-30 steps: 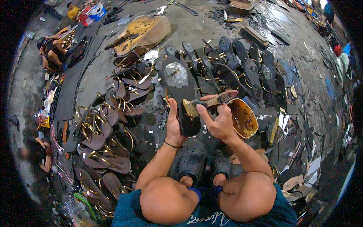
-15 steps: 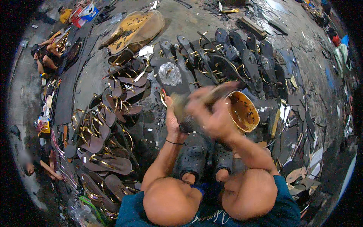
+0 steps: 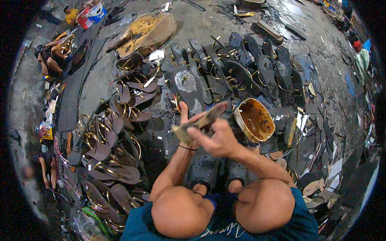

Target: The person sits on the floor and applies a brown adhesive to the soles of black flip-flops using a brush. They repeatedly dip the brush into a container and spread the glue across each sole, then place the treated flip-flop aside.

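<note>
My right hand [image 3: 219, 138] is closed around a long, flat, glue-stained brush-like tool [image 3: 211, 114], its yellowish end low by my left wrist and its narrower end pointing up and right. My left hand [image 3: 183, 112] is just left of it, thumb raised. The tool and my right hand cover most of its fingers, and whatever they hold is hidden. Just right of my right hand stands a cut-down tub [image 3: 255, 120] with amber glue and dark specks inside. Beyond my hands lies a dark sole with a shiny clear patch [image 3: 185, 81].
Brown sandals with gold straps [image 3: 106, 138] are piled on the left. Rows of dark sandals [image 3: 265, 68] lie ahead. A large glue-coated container [image 3: 148, 32] sits at far left. Offcuts [image 3: 321, 152] litter the right. Another person [image 3: 54, 60] squats at far left.
My right hand and the tool have come down and left, the yellowish end now by my left wrist. The dark sole seen at my left hand before is mostly covered now.
</note>
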